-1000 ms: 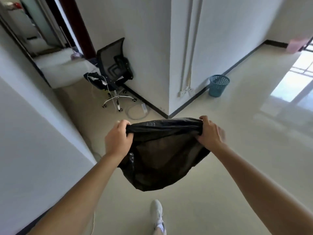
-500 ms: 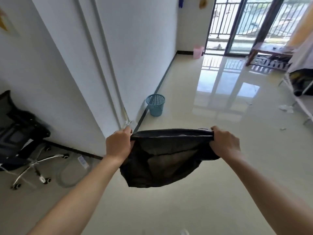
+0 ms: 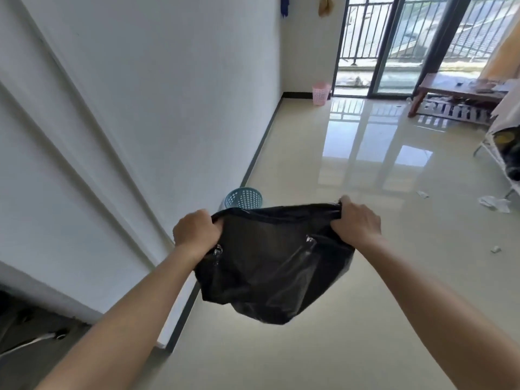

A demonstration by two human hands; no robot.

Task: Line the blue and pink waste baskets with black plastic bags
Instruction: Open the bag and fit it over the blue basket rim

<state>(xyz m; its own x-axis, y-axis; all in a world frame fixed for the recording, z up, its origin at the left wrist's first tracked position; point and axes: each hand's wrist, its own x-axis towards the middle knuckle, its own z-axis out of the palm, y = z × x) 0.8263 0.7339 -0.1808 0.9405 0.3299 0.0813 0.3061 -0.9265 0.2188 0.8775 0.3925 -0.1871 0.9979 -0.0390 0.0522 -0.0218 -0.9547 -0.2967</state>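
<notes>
A black plastic bag (image 3: pixel 270 266) hangs stretched wide between my hands, its mouth held open. My left hand (image 3: pixel 195 232) grips the left side of its rim and my right hand (image 3: pixel 356 220) grips the right side. Just beyond the bag's top edge, the blue mesh waste basket (image 3: pixel 244 197) stands on the floor against the wall, its lower part hidden by the bag. The pink waste basket (image 3: pixel 320 92) stands far off in the corner beside the balcony door.
A white wall (image 3: pixel 140 108) with pipes runs along my left. A glossy tiled floor (image 3: pixel 365 170) stretches ahead. A low wooden table (image 3: pixel 455 92) and a rack (image 3: pixel 503 142) stand at the right, with paper scraps (image 3: pixel 493 204) on the floor. Chair wheels (image 3: pixel 28 339) show at lower left.
The view has swung from the office chair toward the balcony and moved closer to the blue basket, which now sits just behind the bag's rim. Both hands keep holding the bag open.
</notes>
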